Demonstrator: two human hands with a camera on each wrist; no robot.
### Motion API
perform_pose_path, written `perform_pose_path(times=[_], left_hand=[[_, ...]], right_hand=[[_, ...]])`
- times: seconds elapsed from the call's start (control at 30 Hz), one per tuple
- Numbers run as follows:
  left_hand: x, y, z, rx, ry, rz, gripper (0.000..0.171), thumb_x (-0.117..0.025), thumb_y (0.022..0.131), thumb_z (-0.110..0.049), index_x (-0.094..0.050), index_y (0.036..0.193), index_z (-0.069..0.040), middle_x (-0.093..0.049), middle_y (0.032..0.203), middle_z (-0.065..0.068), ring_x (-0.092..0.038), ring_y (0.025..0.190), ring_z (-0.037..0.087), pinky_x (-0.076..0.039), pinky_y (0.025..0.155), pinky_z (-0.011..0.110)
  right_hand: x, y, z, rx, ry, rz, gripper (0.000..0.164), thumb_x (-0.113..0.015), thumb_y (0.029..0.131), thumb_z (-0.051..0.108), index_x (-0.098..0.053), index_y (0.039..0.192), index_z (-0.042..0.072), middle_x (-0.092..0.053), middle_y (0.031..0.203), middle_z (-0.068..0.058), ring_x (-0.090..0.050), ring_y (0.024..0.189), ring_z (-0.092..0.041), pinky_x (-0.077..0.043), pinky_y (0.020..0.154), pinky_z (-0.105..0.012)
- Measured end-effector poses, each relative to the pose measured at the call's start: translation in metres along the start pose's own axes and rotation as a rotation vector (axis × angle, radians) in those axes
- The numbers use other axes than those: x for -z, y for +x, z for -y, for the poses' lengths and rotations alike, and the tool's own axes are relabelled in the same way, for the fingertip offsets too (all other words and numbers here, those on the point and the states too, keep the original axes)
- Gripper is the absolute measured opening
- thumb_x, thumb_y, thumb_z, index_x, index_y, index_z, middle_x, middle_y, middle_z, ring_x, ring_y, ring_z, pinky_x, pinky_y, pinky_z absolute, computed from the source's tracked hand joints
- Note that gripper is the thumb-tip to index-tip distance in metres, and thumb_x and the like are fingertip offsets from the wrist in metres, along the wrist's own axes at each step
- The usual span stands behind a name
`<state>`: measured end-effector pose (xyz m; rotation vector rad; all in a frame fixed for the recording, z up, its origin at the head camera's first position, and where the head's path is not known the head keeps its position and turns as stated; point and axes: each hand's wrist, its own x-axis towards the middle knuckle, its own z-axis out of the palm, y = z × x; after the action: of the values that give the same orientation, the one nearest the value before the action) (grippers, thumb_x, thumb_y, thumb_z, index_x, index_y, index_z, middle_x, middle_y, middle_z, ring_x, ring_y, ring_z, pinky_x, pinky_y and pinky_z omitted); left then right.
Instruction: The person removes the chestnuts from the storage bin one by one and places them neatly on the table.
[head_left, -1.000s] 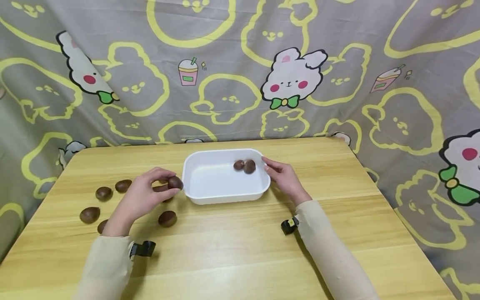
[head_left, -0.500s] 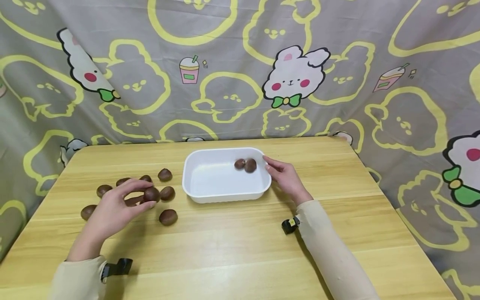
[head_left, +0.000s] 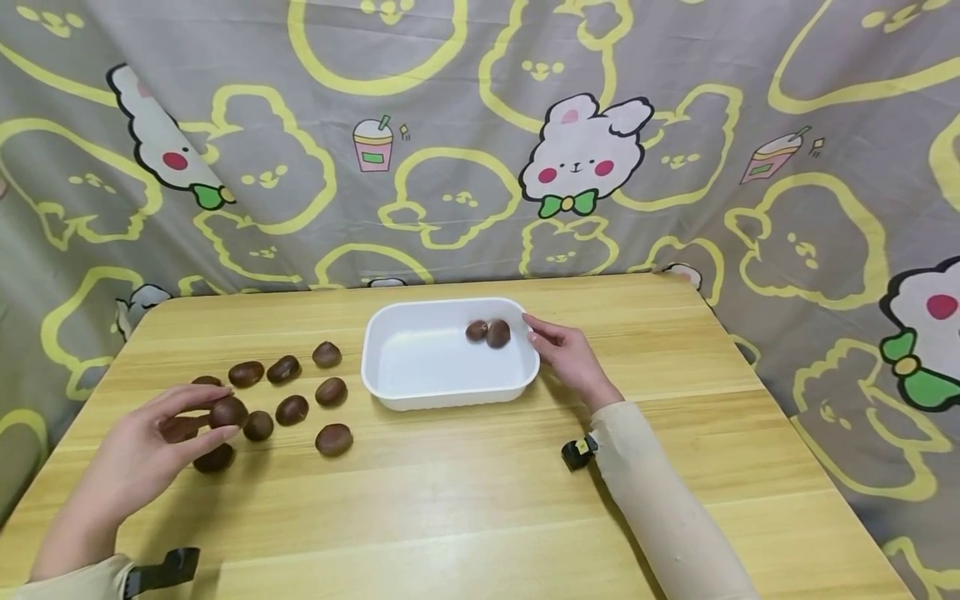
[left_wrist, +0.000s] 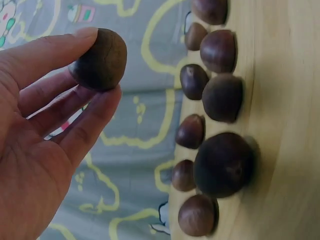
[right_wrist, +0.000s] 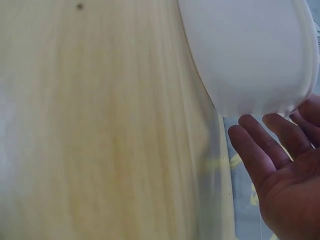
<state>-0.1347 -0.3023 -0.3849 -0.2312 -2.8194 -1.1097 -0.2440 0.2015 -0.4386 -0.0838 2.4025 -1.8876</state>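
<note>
My left hand (head_left: pixel 138 450) pinches a brown chestnut (head_left: pixel 228 413) between thumb and fingertips, above the left part of the table. In the left wrist view this chestnut (left_wrist: pixel 102 60) is held up, apart from the others. Several loose chestnuts (head_left: pixel 332 392) lie around and to the right of that hand, some partly hidden behind it. A white plastic tray (head_left: pixel 420 371) stands at the middle back, with two chestnuts (head_left: pixel 497 333) at its right end. My right hand (head_left: pixel 566 358) holds the tray's right rim; its fingertips touch the outer wall of the tray (right_wrist: pixel 250 60) in the right wrist view.
The wooden table (head_left: pixel 450 500) has its back edge close behind the tray. A grey curtain (head_left: pixel 465 125) with yellow cartoon outlines hangs behind the table and along its sides.
From beside the tray's left end, my left hand has moved left and toward me with the chestnut, uncovering chestnuts on the table. The right hand and tray stay in place.
</note>
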Motion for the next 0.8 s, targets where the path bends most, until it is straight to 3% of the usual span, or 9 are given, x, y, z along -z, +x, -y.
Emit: perform_pose_path(times=[0.13,0.37,0.6,0.8], left_hand=[[0.003,-0.008,0.009,0.037,-0.021,-0.028,0.046,-0.079,0.086,-0.022,-0.063,0.125,-0.004,-0.057,0.117,-0.014,-0.056,0.092,-0.013,-0.047,0.073,0.007],[0.012,-0.020,0.031,0.093,-0.062,-0.089,0.048,-0.079,0.086,-0.018,-0.061,0.126,0.002,-0.059,0.111,-0.015,-0.051,0.099,-0.009,-0.046,0.076,0.006],[0.020,-0.037,0.058,0.217,-0.077,-0.040,0.053,-0.080,0.085,-0.024,-0.060,0.128,-0.001,-0.059,0.105,-0.028,-0.049,0.095,-0.019,-0.047,0.071,0.006],[0.025,-0.043,0.079,0.265,-0.049,0.018,0.054,-0.080,0.085,-0.025,-0.060,0.125,0.005,-0.059,0.100,-0.030,-0.047,0.089,-0.022,-0.048,0.067,0.008]], right_hand=[[-0.001,0.000,0.000,-0.012,0.016,0.008,0.039,-0.058,0.101,0.015,-0.055,0.139,0.008,-0.049,0.143,-0.013,-0.051,0.126,-0.027,-0.046,0.098,-0.032],[0.001,0.000,0.001,-0.020,-0.011,0.013,0.040,-0.058,0.102,0.020,-0.054,0.141,0.012,-0.047,0.146,-0.010,-0.048,0.130,-0.025,-0.044,0.101,-0.032],[0.001,0.001,0.001,-0.023,0.006,0.027,0.039,-0.055,0.102,0.011,-0.051,0.140,0.004,-0.046,0.145,-0.016,-0.048,0.129,-0.031,-0.045,0.100,-0.036],[0.000,0.001,0.000,-0.012,0.004,0.013,0.039,-0.057,0.101,0.015,-0.053,0.140,0.009,-0.047,0.144,-0.013,-0.050,0.128,-0.028,-0.045,0.100,-0.033]])
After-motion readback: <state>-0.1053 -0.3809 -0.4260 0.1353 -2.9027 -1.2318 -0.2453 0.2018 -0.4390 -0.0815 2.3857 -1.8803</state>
